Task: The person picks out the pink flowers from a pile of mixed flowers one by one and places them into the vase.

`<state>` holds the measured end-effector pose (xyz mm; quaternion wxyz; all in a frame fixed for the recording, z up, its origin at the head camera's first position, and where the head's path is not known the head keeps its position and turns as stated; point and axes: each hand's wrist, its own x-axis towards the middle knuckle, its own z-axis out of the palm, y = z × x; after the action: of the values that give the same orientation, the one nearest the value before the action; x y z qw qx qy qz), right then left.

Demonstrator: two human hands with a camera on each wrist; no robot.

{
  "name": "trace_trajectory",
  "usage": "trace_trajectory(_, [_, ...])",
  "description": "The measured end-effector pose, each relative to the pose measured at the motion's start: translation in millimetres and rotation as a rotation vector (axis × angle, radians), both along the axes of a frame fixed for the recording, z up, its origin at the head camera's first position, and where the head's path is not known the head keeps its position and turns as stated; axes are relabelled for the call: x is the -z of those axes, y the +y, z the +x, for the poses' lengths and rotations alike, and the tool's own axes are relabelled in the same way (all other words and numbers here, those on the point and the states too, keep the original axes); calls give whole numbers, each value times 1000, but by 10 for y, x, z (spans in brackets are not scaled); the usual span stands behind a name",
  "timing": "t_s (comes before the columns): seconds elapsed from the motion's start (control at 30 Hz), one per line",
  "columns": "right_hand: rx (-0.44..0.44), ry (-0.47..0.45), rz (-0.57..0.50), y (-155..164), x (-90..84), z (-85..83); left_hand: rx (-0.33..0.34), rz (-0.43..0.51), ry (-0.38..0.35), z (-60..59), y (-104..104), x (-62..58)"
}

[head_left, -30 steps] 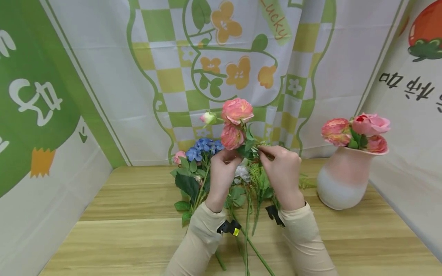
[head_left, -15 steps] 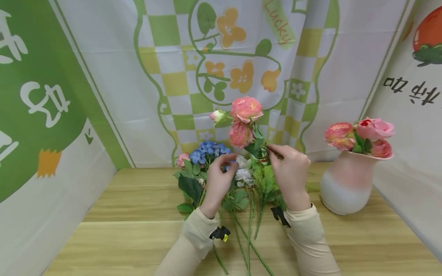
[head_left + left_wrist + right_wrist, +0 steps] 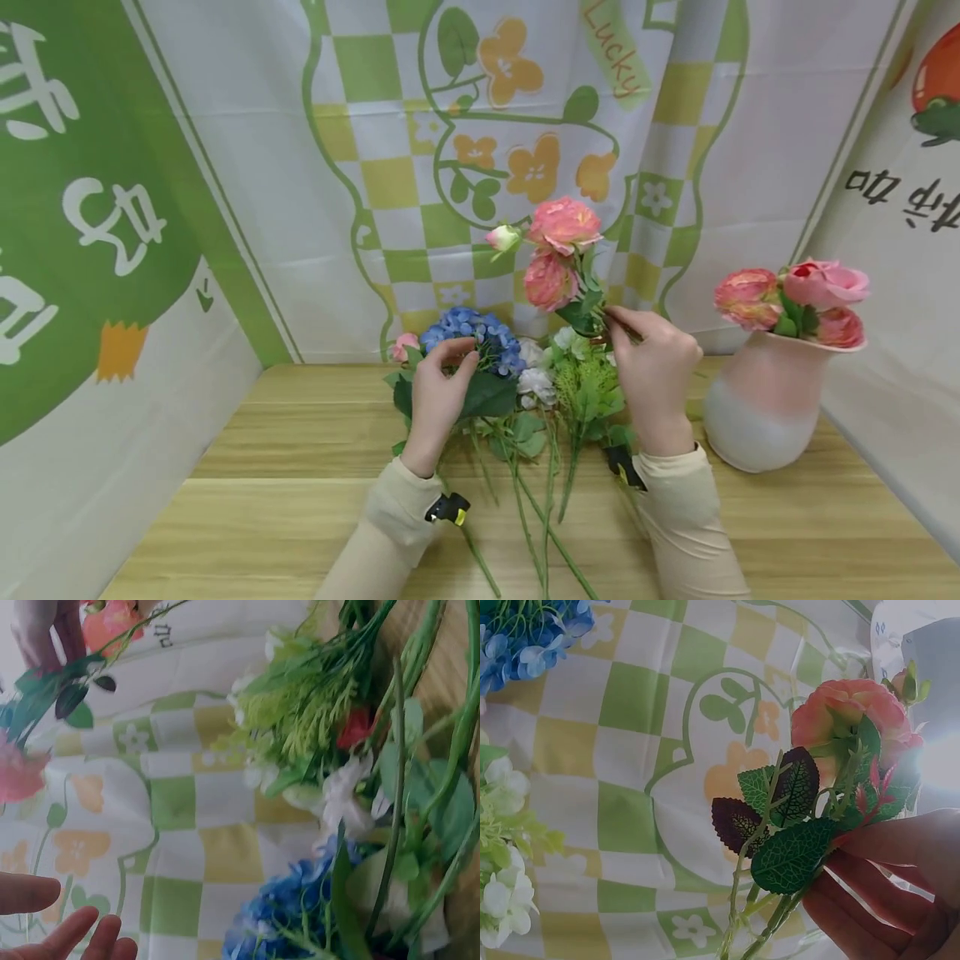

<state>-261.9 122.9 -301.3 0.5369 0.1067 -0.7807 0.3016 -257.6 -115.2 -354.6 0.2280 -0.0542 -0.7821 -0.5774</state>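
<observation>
My right hand [image 3: 656,367] pinches a stem of pink peonies [image 3: 564,225], held upright above the other flowers. It carries two ruffled blooms, a pale bud and green leaves; in the right wrist view the fingers are around the stem just below dark-veined leaves [image 3: 791,855]. To the left, my left hand [image 3: 438,392] hovers before the blue hydrangea [image 3: 468,329], its thumb and fingers apart. The left wrist view shows these fingers [image 3: 67,934] loosely extended with nothing between them. Part of the hydrangea's stem is hidden behind the hand.
A pink-and-white vase [image 3: 765,408] with several pink flowers stands at the right. White flowers [image 3: 536,383] and light-green foliage [image 3: 581,387] lie on the wooden table [image 3: 300,433], their stems [image 3: 551,533] pointing towards me. A printed cloth [image 3: 390,183] hangs behind.
My left hand has let go of the peony stem and moved left and down to the hydrangea. My right hand has kept hold of the peonies and shifted slightly right.
</observation>
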Motion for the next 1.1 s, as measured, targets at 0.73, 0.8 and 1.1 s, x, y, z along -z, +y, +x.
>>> trace_trajectory(0.73, [7,68,118,128,-75,-23,-162,-151,-78,70,-558,100])
trace_trajectory(0.8, [5,78,122,151,-113,-31,-165,-160,-84,82,-610,128])
trace_trajectory(1.1, [10,93,173,279,-252,-46,-187,-242,-133,157,-786,225])
